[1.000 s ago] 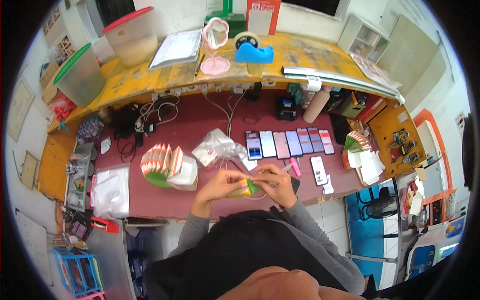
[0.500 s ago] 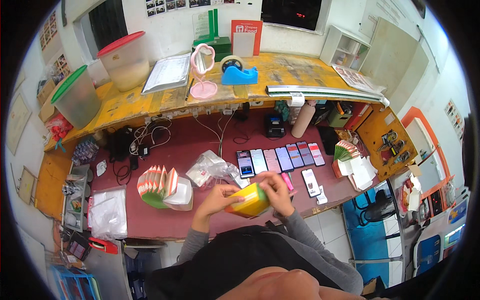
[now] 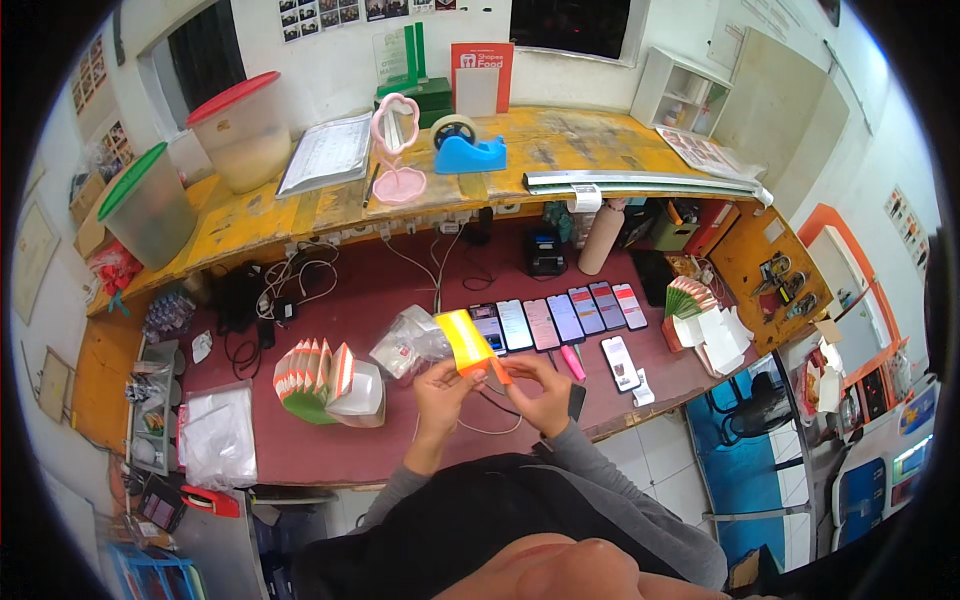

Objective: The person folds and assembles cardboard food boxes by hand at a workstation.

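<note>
Yellow-and-orange packet (image 3: 468,343) sits at the centre of the frame, raised above the dark red bench (image 3: 340,450). The left hand (image 3: 440,385) pinches its lower edge with closed fingers, and the right hand (image 3: 540,385) curls shut on its orange corner. Just left of centre, a fanned stack of orange and green packets (image 3: 308,372) leans against a clear plastic tub (image 3: 358,392). A crumpled clear bag (image 3: 408,342) lies beside the left hand. Right of centre, a row of phones (image 3: 556,315) lies face up, with another fanned stack (image 3: 692,297) farther right. Along the upper frame runs a yellow shelf (image 3: 590,140) bearing a green-lidded container (image 3: 148,205), a red-lidded container (image 3: 242,130) partly filled with something pale, a pink mirror (image 3: 396,150) and a blue tape dispenser (image 3: 466,150).
</note>
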`<action>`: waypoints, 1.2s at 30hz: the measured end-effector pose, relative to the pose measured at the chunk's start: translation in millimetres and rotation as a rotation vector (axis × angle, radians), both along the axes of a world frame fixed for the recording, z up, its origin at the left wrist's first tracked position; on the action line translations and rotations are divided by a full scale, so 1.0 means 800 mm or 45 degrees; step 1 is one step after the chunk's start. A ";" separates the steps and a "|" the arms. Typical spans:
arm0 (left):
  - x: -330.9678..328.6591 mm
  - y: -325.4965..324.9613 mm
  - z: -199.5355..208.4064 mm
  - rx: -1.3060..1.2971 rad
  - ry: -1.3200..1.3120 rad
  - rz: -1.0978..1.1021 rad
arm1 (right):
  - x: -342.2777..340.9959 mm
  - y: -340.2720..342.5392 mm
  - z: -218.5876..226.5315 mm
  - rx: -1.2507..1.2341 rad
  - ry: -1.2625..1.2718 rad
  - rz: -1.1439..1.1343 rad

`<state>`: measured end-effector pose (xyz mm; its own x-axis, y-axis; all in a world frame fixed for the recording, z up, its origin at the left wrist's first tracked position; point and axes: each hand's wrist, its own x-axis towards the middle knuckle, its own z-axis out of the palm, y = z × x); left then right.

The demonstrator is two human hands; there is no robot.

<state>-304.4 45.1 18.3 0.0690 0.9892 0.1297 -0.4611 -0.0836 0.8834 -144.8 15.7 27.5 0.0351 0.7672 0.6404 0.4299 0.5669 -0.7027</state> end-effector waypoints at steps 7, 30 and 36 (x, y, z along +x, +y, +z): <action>0.023 -0.004 0.006 0.828 0.744 0.616 | -0.011 0.003 0.002 -0.345 0.650 0.129; 0.012 0.007 -0.020 0.119 -0.172 -0.172 | 0.003 0.007 0.026 -0.340 0.664 0.488; 0.015 0.012 -0.018 0.237 -0.037 -0.150 | -0.001 0.007 0.032 -0.360 0.614 0.458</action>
